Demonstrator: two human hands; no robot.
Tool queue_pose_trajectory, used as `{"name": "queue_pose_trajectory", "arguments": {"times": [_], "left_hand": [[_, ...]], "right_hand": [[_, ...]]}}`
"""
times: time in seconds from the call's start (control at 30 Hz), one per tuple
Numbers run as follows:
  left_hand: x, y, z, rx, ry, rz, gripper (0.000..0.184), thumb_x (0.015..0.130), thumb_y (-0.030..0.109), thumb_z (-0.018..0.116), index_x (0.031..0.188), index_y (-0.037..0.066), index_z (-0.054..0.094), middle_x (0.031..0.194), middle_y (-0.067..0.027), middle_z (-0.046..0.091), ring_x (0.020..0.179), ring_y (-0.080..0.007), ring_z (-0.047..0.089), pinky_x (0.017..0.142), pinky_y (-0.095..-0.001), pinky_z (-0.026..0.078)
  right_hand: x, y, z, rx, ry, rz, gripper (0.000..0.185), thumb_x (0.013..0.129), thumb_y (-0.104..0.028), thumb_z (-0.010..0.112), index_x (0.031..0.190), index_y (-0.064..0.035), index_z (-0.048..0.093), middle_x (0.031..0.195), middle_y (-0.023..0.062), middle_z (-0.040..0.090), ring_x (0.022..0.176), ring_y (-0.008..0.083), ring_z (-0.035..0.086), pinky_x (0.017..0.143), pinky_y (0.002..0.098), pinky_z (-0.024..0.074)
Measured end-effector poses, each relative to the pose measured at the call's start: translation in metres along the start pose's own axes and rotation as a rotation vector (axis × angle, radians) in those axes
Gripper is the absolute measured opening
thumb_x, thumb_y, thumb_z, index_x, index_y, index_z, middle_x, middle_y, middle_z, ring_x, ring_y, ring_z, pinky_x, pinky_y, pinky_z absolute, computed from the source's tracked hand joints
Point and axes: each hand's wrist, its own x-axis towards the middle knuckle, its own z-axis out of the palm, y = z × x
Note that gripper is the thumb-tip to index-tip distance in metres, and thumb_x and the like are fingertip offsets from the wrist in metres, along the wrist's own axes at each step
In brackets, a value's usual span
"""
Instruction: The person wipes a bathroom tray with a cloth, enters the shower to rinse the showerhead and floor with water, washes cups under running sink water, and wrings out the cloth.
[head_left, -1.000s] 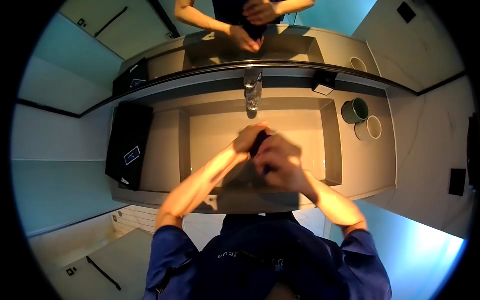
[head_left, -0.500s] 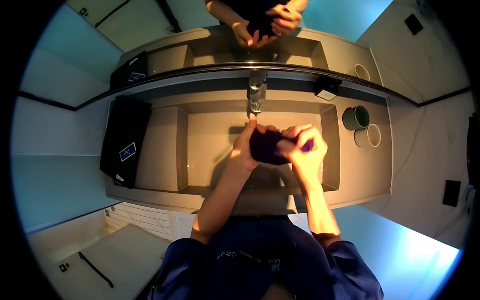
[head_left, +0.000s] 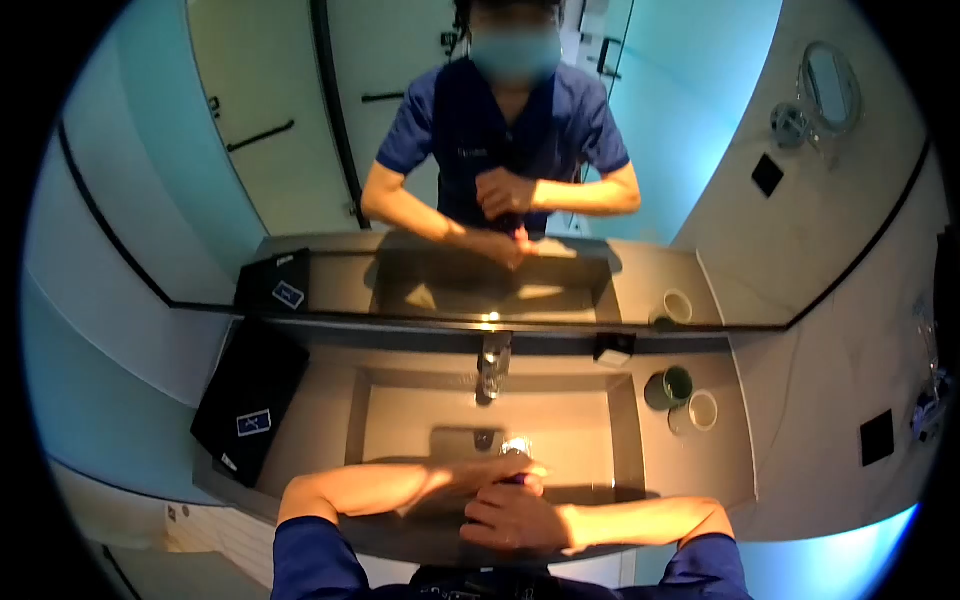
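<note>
Both my hands are close together over the front of the sink, one in front of the other, gripping a bunched purple cloth. Only a small patch of the purple cloth (head_left: 518,480) shows between them. My left hand (head_left: 505,467) is on the far side, its fingers mostly hidden. Nearer to me, my right hand (head_left: 510,517) has its fingers wrapped round the cloth. The sink (head_left: 400,420) lies under and beyond them, with a metal faucet (head_left: 491,370) at its back and a dark drain (head_left: 485,439).
A black folded item (head_left: 250,390) with a blue-and-white label lies on the left counter. To the right stand a green cup (head_left: 667,388) and a pale cup (head_left: 694,412), with a small black box (head_left: 613,350) behind. A wide mirror (head_left: 680,240) reflects the person.
My hands have drawn back towards my body and closed together over the cloth, which was spread wider between them before. The view has tilted up, showing more of the mirror.
</note>
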Motion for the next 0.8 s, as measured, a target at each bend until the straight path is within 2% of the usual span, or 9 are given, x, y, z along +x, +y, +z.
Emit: {"name": "queue_pose_trajectory", "arguments": {"times": [0.23, 0.33, 0.37, 0.43, 0.57, 0.63, 0.7, 0.77, 0.8], "left_hand": [[0.037, -0.031, -0.019, 0.168, 0.091, -0.016, 0.026, 0.082, 0.030, 0.057, 0.067, 0.009, 0.058, 0.066, -0.0042, 0.059, 0.059, -0.0143, 0.054, 0.054, -0.0292, 0.042], [0.050, -0.044, -0.022, 0.214, 0.128, -0.019, 0.025, 0.081, 0.029, 0.057, 0.067, 0.008, 0.059, 0.066, -0.0052, 0.060, 0.059, -0.0154, 0.055, 0.055, -0.0298, 0.042], [0.055, -0.046, -0.022, 0.231, 0.145, -0.018, 0.025, 0.081, 0.028, 0.057, 0.067, 0.008, 0.059, 0.067, -0.0056, 0.060, 0.059, -0.0158, 0.055, 0.055, -0.0300, 0.042], [0.060, -0.053, -0.025, 0.251, 0.163, -0.014, 0.024, 0.081, 0.028, 0.057, 0.068, 0.008, 0.059, 0.067, -0.0062, 0.061, 0.059, -0.0165, 0.056, 0.055, -0.0304, 0.043], [0.066, -0.057, -0.032, 0.337, 0.223, 0.007, 0.023, 0.080, 0.026, 0.056, 0.068, 0.007, 0.061, 0.068, -0.0075, 0.062, 0.060, -0.0179, 0.057, 0.056, -0.0313, 0.043], [0.063, -0.052, -0.032, 0.465, 0.287, 0.040, 0.027, 0.079, 0.030, 0.055, 0.067, 0.006, 0.062, 0.068, -0.0103, 0.063, 0.061, -0.0214, 0.060, 0.056, -0.0342, 0.045], [0.068, -0.055, -0.034, 0.586, 0.355, 0.076, 0.032, 0.078, 0.034, 0.054, 0.065, 0.006, 0.064, 0.068, -0.0131, 0.064, 0.062, -0.0248, 0.062, 0.057, -0.0372, 0.046], [0.077, -0.050, -0.038, 1.302, 0.554, 0.334, 0.038, 0.079, 0.041, 0.052, 0.070, 0.008, 0.067, 0.070, -0.0169, 0.064, 0.068, -0.0300, 0.064, 0.065, -0.0401, 0.049], [0.080, -0.044, -0.039, 1.263, 0.493, 0.257, 0.035, 0.084, 0.038, 0.050, 0.095, 0.009, 0.066, 0.084, -0.0142, 0.066, 0.076, -0.0301, 0.064, 0.077, -0.0395, 0.050]], "right_hand": [[-0.003, 0.017, 0.042, -0.095, -0.091, -0.005, 0.025, 0.067, -0.019, 0.055, 0.089, -0.0078, 0.051, 0.085, 0.0057, 0.049, 0.079, 0.0226, 0.051, 0.069, 0.0316, 0.0441], [-0.006, 0.023, 0.065, -0.056, -0.245, -0.056, 0.022, 0.074, -0.019, 0.054, 0.092, -0.0081, 0.051, 0.087, 0.0060, 0.050, 0.083, 0.0219, 0.052, 0.072, 0.0336, 0.0447], [-0.006, 0.025, 0.071, -0.054, -0.240, -0.052, 0.022, 0.074, -0.019, 0.054, 0.092, -0.0081, 0.051, 0.087, 0.0060, 0.050, 0.083, 0.0219, 0.052, 0.072, 0.0336, 0.0447], [-0.006, 0.022, 0.082, -0.074, -0.405, -0.074, 0.022, 0.074, -0.020, 0.053, 0.092, -0.0067, 0.051, 0.087, 0.0063, 0.051, 0.083, 0.0223, 0.053, 0.071, 0.0340, 0.0451], [-0.023, 0.031, 0.125, -0.065, -0.405, -0.102, 0.022, 0.075, -0.022, 0.053, 0.090, -0.0058, 0.052, 0.085, 0.0068, 0.053, 0.081, 0.0230, 0.055, 0.071, 0.0348, 0.0459], [-0.033, 0.035, 0.145, -0.085, -0.286, -0.102, 0.019, 0.071, -0.020, 0.054, 0.084, -0.0061, 0.052, 0.079, 0.0074, 0.051, 0.074, 0.0223, 0.054, 0.064, 0.0340, 0.0449], [-0.042, 0.044, 0.164, -0.113, -0.357, -0.113, 0.017, 0.072, -0.019, 0.053, 0.083, -0.0063, 0.052, 0.079, 0.0075, 0.051, 0.075, 0.0222, 0.055, 0.065, 0.0340, 0.0458], [-0.049, 0.052, 0.169, -0.145, -0.432, -0.129, 0.016, 0.072, -0.019, 0.053, 0.082, -0.0065, 0.052, 0.079, 0.0076, 0.052, 0.075, 0.0221, 0.055, 0.066, 0.0340, 0.0467], [-0.051, 0.055, 0.167, -0.147, -0.404, -0.139, 0.014, 0.073, -0.018, 0.053, 0.081, -0.0065, 0.051, 0.080, 0.0077, 0.052, 0.077, 0.0220, 0.056, 0.067, 0.0342, 0.0472]]}}
